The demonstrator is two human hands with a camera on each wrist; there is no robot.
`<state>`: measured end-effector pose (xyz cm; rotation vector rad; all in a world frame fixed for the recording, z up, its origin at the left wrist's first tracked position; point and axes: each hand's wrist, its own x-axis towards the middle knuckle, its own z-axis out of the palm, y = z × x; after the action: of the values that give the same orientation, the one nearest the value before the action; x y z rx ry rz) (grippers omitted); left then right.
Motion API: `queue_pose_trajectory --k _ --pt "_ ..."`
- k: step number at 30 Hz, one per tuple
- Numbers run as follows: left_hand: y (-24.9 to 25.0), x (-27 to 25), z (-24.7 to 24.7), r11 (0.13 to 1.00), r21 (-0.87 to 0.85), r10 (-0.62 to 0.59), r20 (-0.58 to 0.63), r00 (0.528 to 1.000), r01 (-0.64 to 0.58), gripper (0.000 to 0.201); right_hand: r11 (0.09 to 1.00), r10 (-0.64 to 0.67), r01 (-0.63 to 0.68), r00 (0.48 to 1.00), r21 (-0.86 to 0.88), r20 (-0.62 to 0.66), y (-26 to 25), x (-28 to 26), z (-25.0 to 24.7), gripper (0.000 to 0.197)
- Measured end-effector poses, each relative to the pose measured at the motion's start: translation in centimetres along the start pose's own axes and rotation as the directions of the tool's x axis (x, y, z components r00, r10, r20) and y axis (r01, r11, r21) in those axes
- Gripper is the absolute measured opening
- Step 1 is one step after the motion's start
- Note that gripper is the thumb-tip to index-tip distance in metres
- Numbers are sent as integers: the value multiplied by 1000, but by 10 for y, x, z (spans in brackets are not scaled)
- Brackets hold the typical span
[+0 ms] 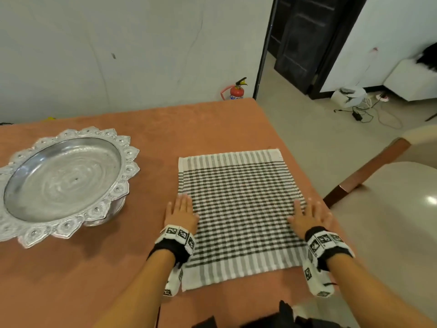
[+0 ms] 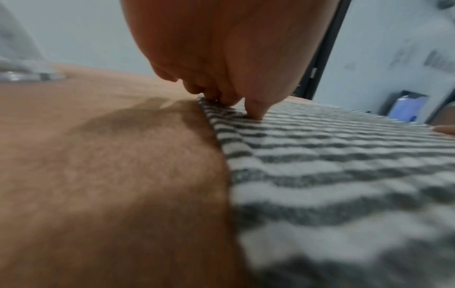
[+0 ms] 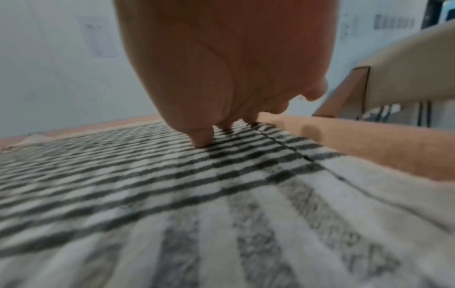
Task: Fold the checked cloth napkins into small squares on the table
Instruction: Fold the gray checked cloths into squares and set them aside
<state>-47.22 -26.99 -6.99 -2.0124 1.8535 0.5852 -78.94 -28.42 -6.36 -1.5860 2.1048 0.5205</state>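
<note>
Smoothing is underway: left hand (image 1: 181, 213) and right hand (image 1: 308, 214), fingers flat, are pressing the black-and-white checked cloth napkin (image 1: 238, 209) spread between them; first fold likely requires gripping an edge.

The silver tray (image 1: 63, 183) runs off the head view's left edge; near napkin (image 2: 344, 214) weave blurs in both wrist views (worktop (image 2: 110, 185) too).

A black-and-white checked napkin (image 1: 238, 214) with striped end borders is spread flat and unfolded near the right edge of the orange tabletop (image 1: 94, 268).
</note>
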Motion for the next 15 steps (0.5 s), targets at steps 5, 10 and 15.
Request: queue_pose_trajectory --k 5,10,15 --pt "75 -38 37 954 32 299 -18 954 -298 62 945 -321 322 947 -54 28 -67 -55 53 57" --pt "33 -51 56 985 -47 165 -10 986 -165 60 979 -205 204 978 18 44 -3 -52 61 54" --pt "10 -64 59 985 -164 -62 -41 997 55 62 991 -67 66 998 120 4 57 -52 59 64"
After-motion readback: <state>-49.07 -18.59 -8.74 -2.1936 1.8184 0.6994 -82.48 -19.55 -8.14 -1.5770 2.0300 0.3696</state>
